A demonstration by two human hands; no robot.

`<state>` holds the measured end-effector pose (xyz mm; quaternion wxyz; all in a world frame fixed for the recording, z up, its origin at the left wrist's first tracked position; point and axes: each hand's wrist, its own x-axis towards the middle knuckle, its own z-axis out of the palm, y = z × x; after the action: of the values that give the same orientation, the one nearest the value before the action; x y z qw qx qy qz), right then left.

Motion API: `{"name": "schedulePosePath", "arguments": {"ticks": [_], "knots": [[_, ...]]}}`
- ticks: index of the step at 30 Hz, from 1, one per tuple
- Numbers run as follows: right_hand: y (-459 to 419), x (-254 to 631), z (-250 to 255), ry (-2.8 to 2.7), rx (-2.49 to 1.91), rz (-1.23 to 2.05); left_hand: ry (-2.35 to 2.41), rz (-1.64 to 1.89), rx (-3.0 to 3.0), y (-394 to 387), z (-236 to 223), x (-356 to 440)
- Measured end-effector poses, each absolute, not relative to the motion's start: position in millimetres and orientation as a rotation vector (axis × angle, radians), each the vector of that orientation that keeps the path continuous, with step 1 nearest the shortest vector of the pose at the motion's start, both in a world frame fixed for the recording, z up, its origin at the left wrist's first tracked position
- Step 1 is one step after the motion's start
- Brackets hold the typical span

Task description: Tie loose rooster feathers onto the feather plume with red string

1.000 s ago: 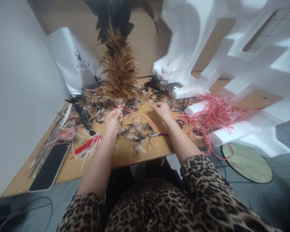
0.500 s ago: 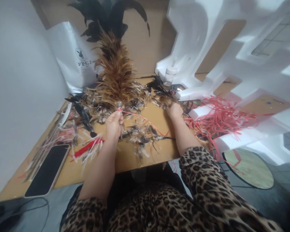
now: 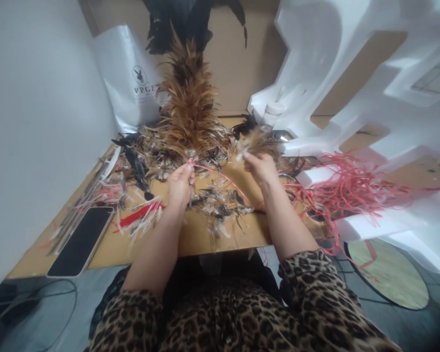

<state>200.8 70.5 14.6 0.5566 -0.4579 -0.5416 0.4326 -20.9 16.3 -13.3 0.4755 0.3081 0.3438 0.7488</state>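
Observation:
My left hand (image 3: 181,183) is closed around the lower end of a tall feather duster (image 3: 190,102), which stands upright with brown feathers below and black ones at its top. Red string (image 3: 230,180) is wrapped at its neck, just above my fingers, and trails to the right across the table. Between the fingertips of my right hand (image 3: 261,168) is a small brown feather (image 3: 254,142), or a tuft of them; motion blur hides which. Loose brown and black feathers (image 3: 220,203) lie on the table between my forearms.
A phone (image 3: 81,242) lies at the table's left edge, near thin sticks (image 3: 80,200) and red and white strips (image 3: 141,217). Behind stands a white bag (image 3: 126,83). To the right are a clear bottle (image 3: 273,115), tangled red string (image 3: 359,188) and white foam pieces (image 3: 308,63).
My right hand has risen from the feather pile and now holds brown feather material, turned toward the duster. My left hand keeps its grip. The whole view has shifted slightly.

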Motion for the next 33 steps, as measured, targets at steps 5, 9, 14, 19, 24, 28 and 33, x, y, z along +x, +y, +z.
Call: {"name": "schedulePosePath", "arguments": {"ticks": [5, 9, 14, 19, 24, 28, 33], "knots": [[41, 124, 35, -1.360, -0.751, 1.342, 0.857, 1.838, 0.759, 16, -15, -21], [46, 97, 28, -1.351, -0.750, 1.371, 0.858, 1.842, 0.739, 17, -16, -19], [53, 89, 10, -1.314, -0.763, 1.390, 0.876, 1.841, 0.745, 18, -19, -18], [62, 90, -1, -1.402, -0.742, 1.323, 0.859, 1.814, 0.848, 16, -20, -17], [67, 93, -5, -1.510, -0.763, 1.203, 0.861, 1.817, 0.857, 14, -19, -14], [67, 98, 0, -1.604, -0.730, 1.115, 0.816, 1.826, 0.843, 14, -22, -14], [72, 110, 10, -1.752, -0.726, 1.015, 0.887, 1.816, 0.896, 15, -27, -13]]}}
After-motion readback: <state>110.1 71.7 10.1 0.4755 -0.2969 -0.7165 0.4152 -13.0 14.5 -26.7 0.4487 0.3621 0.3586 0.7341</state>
